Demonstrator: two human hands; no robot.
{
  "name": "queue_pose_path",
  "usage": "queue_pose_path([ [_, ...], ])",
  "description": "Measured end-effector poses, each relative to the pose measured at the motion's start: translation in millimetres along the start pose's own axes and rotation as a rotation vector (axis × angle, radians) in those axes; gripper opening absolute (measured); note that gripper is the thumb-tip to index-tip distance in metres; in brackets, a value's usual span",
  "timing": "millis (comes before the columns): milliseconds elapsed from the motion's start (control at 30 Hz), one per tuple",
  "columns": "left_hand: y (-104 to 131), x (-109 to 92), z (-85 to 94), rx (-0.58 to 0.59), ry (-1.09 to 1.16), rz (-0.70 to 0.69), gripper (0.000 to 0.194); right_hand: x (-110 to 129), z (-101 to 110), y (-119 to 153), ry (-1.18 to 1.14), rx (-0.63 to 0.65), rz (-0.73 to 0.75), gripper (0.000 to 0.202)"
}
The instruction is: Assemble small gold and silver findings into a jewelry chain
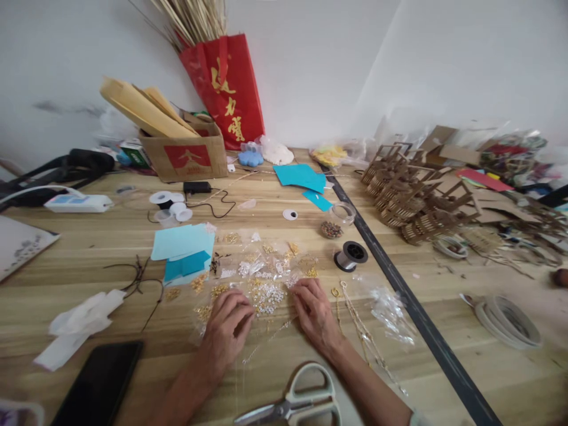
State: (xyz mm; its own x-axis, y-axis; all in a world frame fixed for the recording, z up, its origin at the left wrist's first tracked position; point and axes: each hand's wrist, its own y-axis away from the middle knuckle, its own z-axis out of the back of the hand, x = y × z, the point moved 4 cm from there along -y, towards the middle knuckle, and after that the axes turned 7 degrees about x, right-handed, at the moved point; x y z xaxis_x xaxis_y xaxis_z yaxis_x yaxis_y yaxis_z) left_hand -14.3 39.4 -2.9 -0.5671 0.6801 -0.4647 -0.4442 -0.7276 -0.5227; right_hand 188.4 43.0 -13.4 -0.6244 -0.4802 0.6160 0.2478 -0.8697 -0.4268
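Observation:
My left hand (228, 322) rests at the left edge of a pile of clear beads (267, 297). Its fingers are curled in towards the thumb, and whatever they may hold is too small to see. To the right of the pile, my right hand (316, 313) is closed, with its fingertips pinched. A thin beaded strand (266, 343) slants from below that hand down to the left across the table. Small bags of gold findings (218, 290) and white beads (245, 268) lie just beyond both hands.
Scissors (306, 396) lie in front of my right forearm. Finished chains (361, 325) and a wire spool (351, 255) are to the right. A phone (100, 384), white tissue (84, 322) and blue cards (184, 245) are on the left. Wooden frames (412, 195) are stacked back right.

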Motion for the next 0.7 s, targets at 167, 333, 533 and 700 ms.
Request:
queue_pose_path([
  [167,-0.8,-6.8,-2.2,0.066,0.059,-0.034,0.013,1.4,0.9,-0.4,-0.005,-0.003,0.0,0.022],
  [333,0.7,-9.5,-6.8,0.132,0.084,-0.038,0.011,3.0,1.9,-0.8,-0.006,0.007,-0.009,0.022],
  [533,1.5,-11.0,-8.0,0.159,0.091,-0.051,0.01,0.2,0.5,0.9,-0.005,0.003,-0.005,0.021],
  [700,2.1,-12.2,-8.2,0.188,0.092,-0.043,0.008,-1.7,-0.3,1.1,-0.014,0.007,0.002,0.021],
])
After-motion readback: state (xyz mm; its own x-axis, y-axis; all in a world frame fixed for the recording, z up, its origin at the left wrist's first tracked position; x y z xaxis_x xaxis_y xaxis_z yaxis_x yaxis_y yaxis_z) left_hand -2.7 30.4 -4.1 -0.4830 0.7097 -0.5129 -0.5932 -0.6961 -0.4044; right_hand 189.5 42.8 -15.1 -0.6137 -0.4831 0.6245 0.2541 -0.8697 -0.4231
